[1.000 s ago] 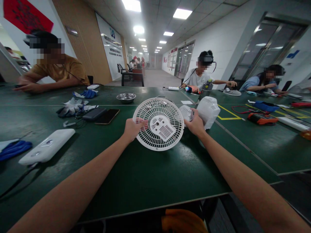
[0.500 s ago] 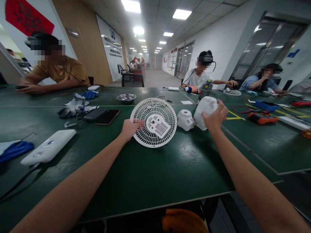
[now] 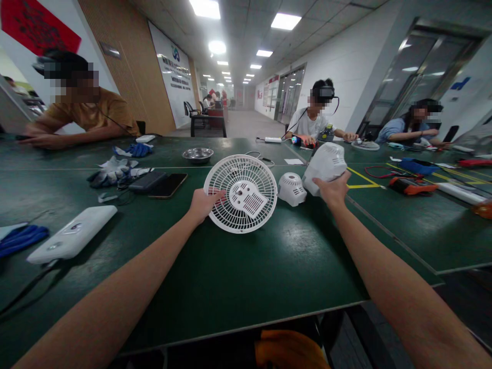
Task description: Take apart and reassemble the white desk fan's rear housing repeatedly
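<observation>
My left hand [image 3: 204, 205] grips the left rim of a round white fan grille [image 3: 257, 199], which stands tilted with its slotted centre plate facing me. To the right, my right hand [image 3: 335, 188] is closed around the lower part of a larger white plastic housing [image 3: 326, 163] with vent slots on its side. Its base is partly hidden by my fingers. Between the two sits a smaller vented white motor cover [image 3: 291, 188] on the green table [image 3: 246, 277]. A thin white cable [image 3: 265, 160] lies behind the grille.
A metal bowl [image 3: 197, 155] stands behind the grille. Leftward lie a phone [image 3: 168, 185], a dark power bank [image 3: 148, 181], gloves [image 3: 115, 171] and a white device [image 3: 73, 233]. An orange-black meter [image 3: 412, 185] lies right. Co-workers sit across the table.
My right hand has turned the larger housing and shifted its grip from the upper side to lower down. My left hand keeps its hold on the grille.
</observation>
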Available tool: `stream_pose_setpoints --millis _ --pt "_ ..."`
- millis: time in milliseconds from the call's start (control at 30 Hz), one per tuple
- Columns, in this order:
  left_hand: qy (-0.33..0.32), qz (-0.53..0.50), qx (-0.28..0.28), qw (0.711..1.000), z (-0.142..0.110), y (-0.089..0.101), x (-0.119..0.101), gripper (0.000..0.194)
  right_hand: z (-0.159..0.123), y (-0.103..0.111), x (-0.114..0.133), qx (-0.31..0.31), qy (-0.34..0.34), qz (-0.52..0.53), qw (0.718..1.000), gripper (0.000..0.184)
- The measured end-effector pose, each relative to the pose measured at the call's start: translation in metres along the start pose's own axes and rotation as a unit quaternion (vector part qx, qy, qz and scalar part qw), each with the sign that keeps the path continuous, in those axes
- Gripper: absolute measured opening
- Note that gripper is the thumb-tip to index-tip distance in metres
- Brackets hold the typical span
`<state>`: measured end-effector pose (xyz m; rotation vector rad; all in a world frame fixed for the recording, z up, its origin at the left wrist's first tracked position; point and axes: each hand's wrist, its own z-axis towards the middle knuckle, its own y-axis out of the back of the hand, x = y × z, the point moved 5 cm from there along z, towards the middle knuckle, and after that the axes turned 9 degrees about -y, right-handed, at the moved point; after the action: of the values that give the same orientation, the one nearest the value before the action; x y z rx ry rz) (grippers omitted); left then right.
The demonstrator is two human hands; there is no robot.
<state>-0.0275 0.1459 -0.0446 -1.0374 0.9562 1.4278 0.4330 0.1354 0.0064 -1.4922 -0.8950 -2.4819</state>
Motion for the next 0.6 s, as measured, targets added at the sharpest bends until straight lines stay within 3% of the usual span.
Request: stream_pose_setpoints --millis 100,200,333,467,600 --pt "0.001 0.008 -0.006 1.0 0.001 0.0 0.0 0.026 -0.006 0.013 0.023 -0.063 0.045 0.066 0.995 0.095" --pt "0.0 0.012 -0.008 1.0 0.0 -0.001 -0.001 0.024 -0.022 0.018 0.049 -0.073 0.101 0.094 0.988 0.094" --pt "-0.005 0.013 -0.006 1.0 -0.001 0.0 -0.004 0.021 -0.049 0.005 0.065 -0.008 0.138 0.052 0.989 0.094" --pt "-0.002 0.01 0.002 1.0 -0.003 -0.001 -0.007 0.022 -0.068 -0.019 0.06 0.076 0.14 -0.025 0.987 0.095" --pt "0.006 0.024 -0.002 1.0 -0.003 0.0 -0.009 0.02 -0.068 -0.027 0.053 0.091 0.131 -0.035 0.987 0.093"
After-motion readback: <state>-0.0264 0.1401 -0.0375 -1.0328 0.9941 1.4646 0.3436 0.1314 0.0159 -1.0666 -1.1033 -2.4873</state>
